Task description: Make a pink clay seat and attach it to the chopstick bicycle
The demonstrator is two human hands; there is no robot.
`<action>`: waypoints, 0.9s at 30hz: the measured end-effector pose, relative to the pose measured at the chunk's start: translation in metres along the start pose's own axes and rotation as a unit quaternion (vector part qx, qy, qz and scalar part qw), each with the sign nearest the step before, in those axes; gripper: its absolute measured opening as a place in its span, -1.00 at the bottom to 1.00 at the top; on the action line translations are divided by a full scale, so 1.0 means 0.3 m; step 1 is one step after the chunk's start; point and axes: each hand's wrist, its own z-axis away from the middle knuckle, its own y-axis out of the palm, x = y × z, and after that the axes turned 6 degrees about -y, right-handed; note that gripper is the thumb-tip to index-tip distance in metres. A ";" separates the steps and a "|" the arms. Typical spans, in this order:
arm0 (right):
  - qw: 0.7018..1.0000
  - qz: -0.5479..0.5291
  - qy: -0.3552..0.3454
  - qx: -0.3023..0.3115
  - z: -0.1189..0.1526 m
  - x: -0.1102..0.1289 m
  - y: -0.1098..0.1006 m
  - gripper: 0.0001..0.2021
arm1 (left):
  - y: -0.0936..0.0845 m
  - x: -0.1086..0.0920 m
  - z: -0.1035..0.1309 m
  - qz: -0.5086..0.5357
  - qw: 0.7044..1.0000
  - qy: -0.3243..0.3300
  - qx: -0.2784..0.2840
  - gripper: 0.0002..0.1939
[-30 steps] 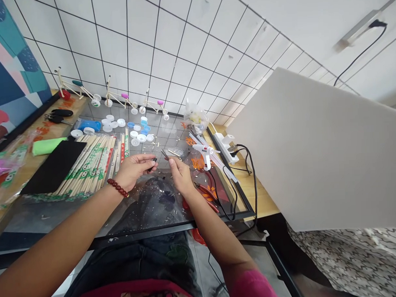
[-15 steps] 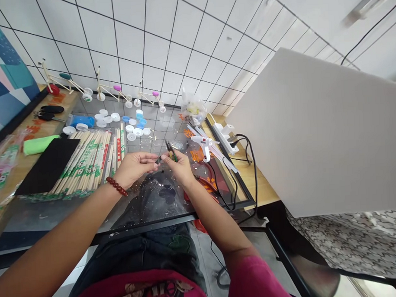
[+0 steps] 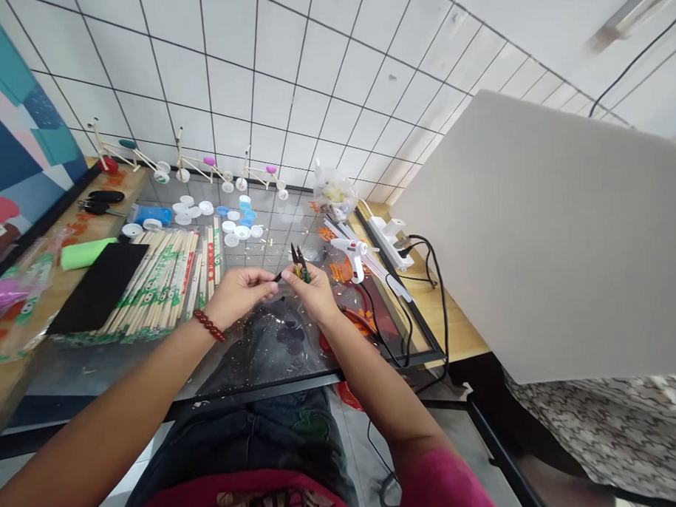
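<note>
**Hands meet over glass table, small cutters in right**

Right hand closed on small cutters, tips up. Left hand pinches a small dark piece just beside the cutters; fingertips of both hands nearly touching. Chopstick packs left, white glue gun right, bottle caps behind.

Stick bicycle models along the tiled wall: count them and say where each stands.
3, in a row at the table's back edge: left bicycle with a teal seat, middle bicycle with a pink seat, right bicycle with a pink seat. None seems hidden.
</note>
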 end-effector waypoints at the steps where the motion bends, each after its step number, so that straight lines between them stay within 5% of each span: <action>1: 1.000 0.010 -0.006 0.005 0.002 0.000 -0.002 -0.60 | -0.005 -0.008 0.006 -0.015 1.000 -0.005 -0.006 -0.63; 6: 0.978 0.168 -0.107 0.055 0.023 0.018 -0.027 -0.64 | -0.174 -0.091 0.088 -0.117 0.989 0.030 -0.091 -0.74; 10: 0.884 0.316 -0.253 0.235 0.065 0.036 -0.005 -0.64 | -0.393 -0.140 0.170 -0.367 0.890 0.076 -0.260 -0.75; 14: 0.798 0.379 -0.327 0.336 0.100 0.032 0.048 -0.64 | -0.527 -0.163 0.210 -0.484 0.835 -0.009 -0.262 -0.73; 21: 0.762 0.410 -0.355 0.353 0.107 0.015 0.063 -0.61 | -0.576 -0.175 0.224 -0.470 0.833 -0.049 -0.286 -0.73; 27: 0.758 0.407 -0.360 0.361 0.114 0.026 0.071 -0.61 | -0.510 -0.147 0.274 -0.465 0.828 -0.023 -0.313 -0.67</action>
